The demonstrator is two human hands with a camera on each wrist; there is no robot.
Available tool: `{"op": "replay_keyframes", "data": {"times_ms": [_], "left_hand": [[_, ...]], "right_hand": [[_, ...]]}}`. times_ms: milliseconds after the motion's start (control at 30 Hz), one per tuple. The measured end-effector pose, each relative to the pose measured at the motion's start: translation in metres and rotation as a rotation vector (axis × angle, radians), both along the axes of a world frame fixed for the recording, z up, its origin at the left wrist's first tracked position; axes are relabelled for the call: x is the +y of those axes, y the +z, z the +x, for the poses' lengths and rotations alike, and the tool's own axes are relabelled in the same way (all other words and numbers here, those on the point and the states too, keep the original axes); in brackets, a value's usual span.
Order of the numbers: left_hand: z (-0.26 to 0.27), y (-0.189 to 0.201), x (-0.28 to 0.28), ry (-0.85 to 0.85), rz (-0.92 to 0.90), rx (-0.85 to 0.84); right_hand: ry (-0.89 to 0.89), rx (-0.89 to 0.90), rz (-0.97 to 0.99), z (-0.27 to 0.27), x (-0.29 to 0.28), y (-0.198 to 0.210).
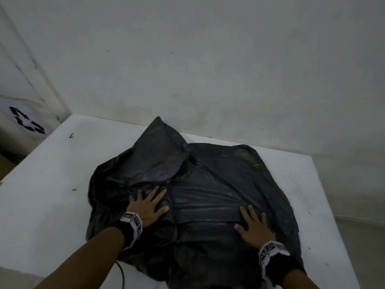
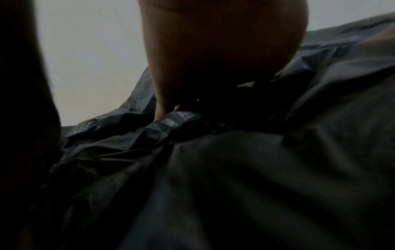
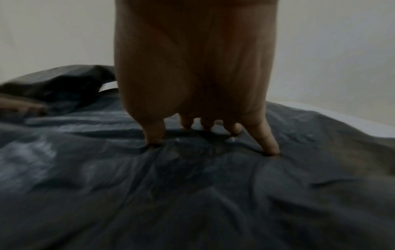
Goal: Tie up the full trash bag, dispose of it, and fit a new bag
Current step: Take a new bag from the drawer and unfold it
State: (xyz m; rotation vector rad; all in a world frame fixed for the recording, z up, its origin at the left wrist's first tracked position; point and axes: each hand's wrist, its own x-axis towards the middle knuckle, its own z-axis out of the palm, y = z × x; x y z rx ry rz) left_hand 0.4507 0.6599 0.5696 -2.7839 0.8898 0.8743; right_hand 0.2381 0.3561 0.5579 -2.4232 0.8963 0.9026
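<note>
A large black trash bag [image 1: 208, 180] lies spread out and crumpled on a white table [image 1: 52, 174]; one corner sticks up at the far side. My left hand [image 1: 149, 202] lies flat on the bag's left part with fingers spread. My right hand [image 1: 253, 224] presses flat on the bag's near right part, fingers straight. In the left wrist view the left hand [image 2: 213, 59] rests on wrinkled black plastic [image 2: 235, 169]. In the right wrist view the right hand [image 3: 203, 132] pushes its fingertips [image 3: 270, 145] down onto the black plastic [image 3: 192, 194].
A stained white wall [image 1: 208, 59] rises right behind the table. At the far left stands a white bin or box with a black recycling mark [image 1: 27, 119]. A dark cable [image 1: 121, 274] hangs by the table's near edge. Brown floor shows at the left.
</note>
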Motion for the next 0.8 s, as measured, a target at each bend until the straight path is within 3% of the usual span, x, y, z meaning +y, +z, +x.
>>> {"op": "replay_keyframes", "data": {"times_ms": [67,233,300,367,467,567,600,700,800], "left_hand": [[0.006,-0.006,0.014,0.059,0.091,-0.016],[0.033,-0.006,0.070,0.516,0.131,0.000],[0.034,0.005,0.076,0.603,0.176,-0.015],[0.031,0.016,0.068,0.508,0.196,-0.139],[0.025,0.018,0.046,0.165,-0.099,-0.349],[0.012,0.013,0.019,-0.093,-0.249,-0.212],[0.007,0.008,0.010,-0.105,-0.263,-0.177],[0.002,-0.002,-0.004,0.043,-0.056,0.017],[0.012,-0.002,-0.005,0.135,0.152,-0.054]], "right_hand": [[-0.086,0.006,0.009,-0.003,-0.017,0.002],[-0.159,0.067,-0.001,-0.011,-0.035,0.007],[-0.160,0.081,-0.015,-0.009,-0.033,0.005],[-0.174,0.085,-0.023,-0.006,-0.027,0.007],[-0.210,0.085,-0.018,-0.001,-0.020,0.010],[-0.206,0.081,-0.040,0.000,-0.015,0.009],[-0.197,0.081,-0.052,-0.001,-0.012,0.010],[-0.191,0.086,-0.116,-0.007,-0.004,0.014],[-0.226,0.118,-0.173,-0.015,0.002,0.018]]}}
